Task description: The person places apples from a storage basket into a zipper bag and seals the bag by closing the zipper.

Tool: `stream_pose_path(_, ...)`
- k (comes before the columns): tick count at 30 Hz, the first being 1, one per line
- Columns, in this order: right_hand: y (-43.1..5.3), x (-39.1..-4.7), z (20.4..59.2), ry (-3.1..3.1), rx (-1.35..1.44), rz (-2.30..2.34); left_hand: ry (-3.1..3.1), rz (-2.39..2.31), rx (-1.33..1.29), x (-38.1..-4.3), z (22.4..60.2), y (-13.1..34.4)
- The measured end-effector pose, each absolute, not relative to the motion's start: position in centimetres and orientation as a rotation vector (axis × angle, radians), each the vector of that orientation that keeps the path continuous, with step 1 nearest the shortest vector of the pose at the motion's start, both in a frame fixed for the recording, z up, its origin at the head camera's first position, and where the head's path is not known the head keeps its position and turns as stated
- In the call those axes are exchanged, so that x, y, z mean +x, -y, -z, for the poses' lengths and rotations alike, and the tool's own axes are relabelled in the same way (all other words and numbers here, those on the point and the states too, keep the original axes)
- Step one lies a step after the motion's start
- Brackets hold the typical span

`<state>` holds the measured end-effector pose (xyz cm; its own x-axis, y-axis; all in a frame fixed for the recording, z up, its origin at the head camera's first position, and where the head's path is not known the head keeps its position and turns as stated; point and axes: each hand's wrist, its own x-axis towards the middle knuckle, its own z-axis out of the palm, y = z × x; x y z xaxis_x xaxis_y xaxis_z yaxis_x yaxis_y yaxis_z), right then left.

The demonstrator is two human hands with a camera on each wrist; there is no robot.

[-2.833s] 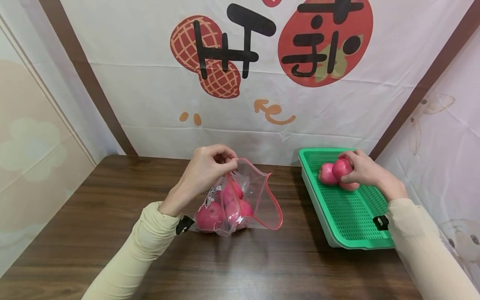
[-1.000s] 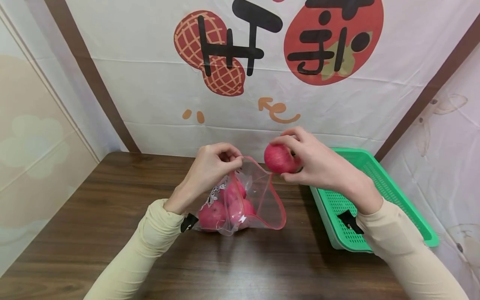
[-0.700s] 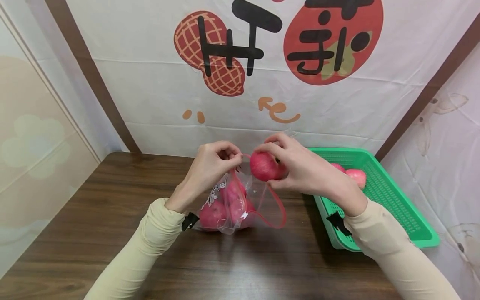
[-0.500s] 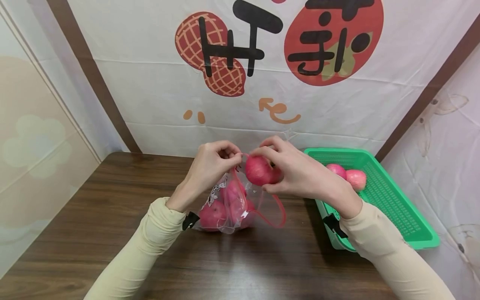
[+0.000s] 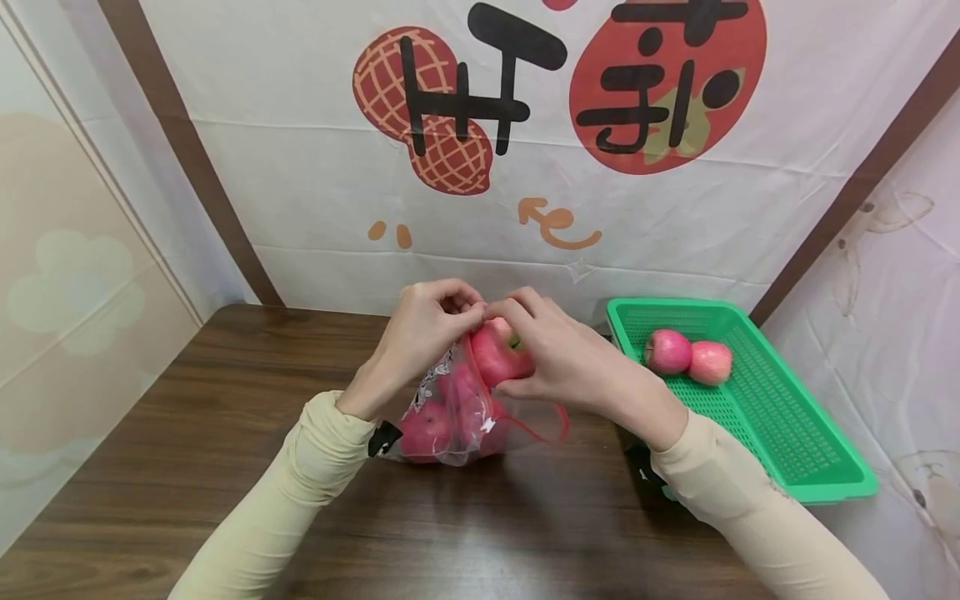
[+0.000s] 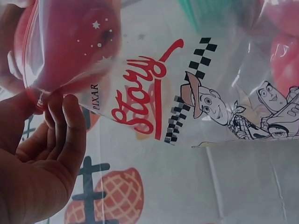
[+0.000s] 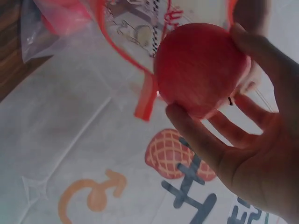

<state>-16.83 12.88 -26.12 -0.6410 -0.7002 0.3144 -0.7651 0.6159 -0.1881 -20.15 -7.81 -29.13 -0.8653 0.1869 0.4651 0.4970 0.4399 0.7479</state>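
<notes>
Gripping an apple (image 5: 495,356), the right hand (image 5: 566,358) has reached the bag (image 5: 452,421) the left hand (image 5: 422,337) pinches.

Behind the brown table (image 5: 480,525) hangs a printed white backdrop (image 5: 472,225), apparently cloth

Sleeves, one pair: pale cream cloth, plain, long, close-fitting along the forearm.

Left sleeve (image 5: 258,517): faintly yellowish tone; cuff (image 5: 330,433) thick, bunched into several soft, rounded folds; long creases lower down.

Right sleeve (image 5: 757,508): slightly more beige; smoother, with broad shallow folds behind the wrist opening; a few small dark marks on the upper edge, too fine to make out.

Wrist fittings, two: black piece at left wrist (image 5: 384,438), small, angular, bearing a tiny pale spot; black piece at right wrist (image 5: 645,467), similar, partly hidden.

Left grip (image 5: 423,333) and right grip (image 5: 558,354): bare, slender-fingered.
</notes>
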Motion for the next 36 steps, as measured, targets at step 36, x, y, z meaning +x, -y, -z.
stream_pose_path(36, -21.7, -18.0, 25.2, 2.681, 0.835, -0.502, 2.367, 1.414, -0.560, -19.7, 29.5, 8.1)
